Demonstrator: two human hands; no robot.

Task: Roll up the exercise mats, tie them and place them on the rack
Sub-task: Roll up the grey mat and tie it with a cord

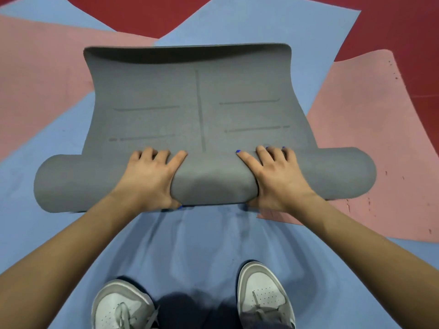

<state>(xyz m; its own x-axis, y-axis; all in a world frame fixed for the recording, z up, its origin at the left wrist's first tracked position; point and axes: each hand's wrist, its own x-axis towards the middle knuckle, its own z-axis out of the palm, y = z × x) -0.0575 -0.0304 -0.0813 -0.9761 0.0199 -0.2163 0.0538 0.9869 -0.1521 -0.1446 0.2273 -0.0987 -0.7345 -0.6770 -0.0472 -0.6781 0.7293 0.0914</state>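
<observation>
My left hand (152, 176) and right hand (276, 176) both grip the roll (209, 184) of the grey mat (166, 96), fingers curled over its top and thumbs tucked under its near side. The roll lies crosswise just ahead of my shoes (261, 295), resting on a blue mat (190, 245) that runs under my feet. The grey mat's unrolled part stretches away from me, its far edge curling up. Dark guide lines mark its surface. A pink mat (370, 138) lies to the right, its near corner tucked under the roll's right end, and another pink mat (42, 74) lies to the left. Red floor (392, 24) shows at the far edge.
</observation>
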